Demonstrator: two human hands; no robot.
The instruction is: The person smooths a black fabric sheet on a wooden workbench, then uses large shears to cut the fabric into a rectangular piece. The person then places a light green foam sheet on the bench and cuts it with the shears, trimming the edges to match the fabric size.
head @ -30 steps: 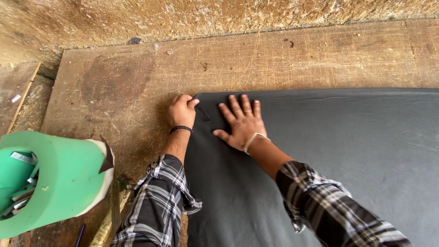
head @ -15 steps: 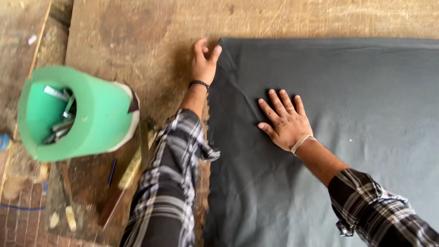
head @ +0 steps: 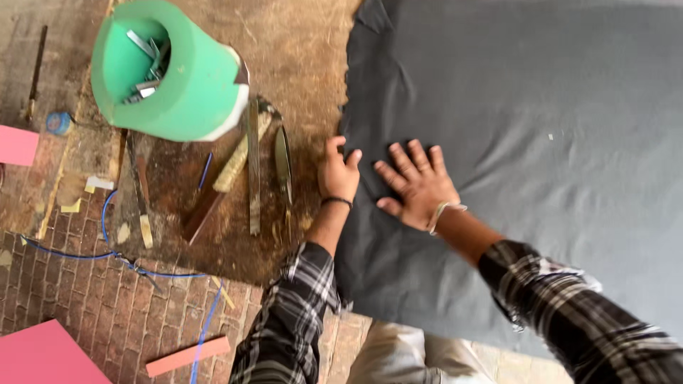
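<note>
The dark grey sheet (head: 526, 142) was spread flat over the worn wooden board (head: 299, 64), filling most of the right side of the view. The right hand (head: 416, 186) was pressed palm-down on it near its left edge, fingers spread wide — holding nothing. The left hand (head: 337, 173) sat right at that edge, fingers curled loosely where sheet met wood; couldn't tell if it was actually pinching the material. Off to the left lay a green bucket (head: 178, 78) on its side with metal bits inside, and just below it a few long hand tools (head: 252, 167) — plus a blue cord (head: 107, 235) trailing onto the brick floor (head: 107, 313).
</note>
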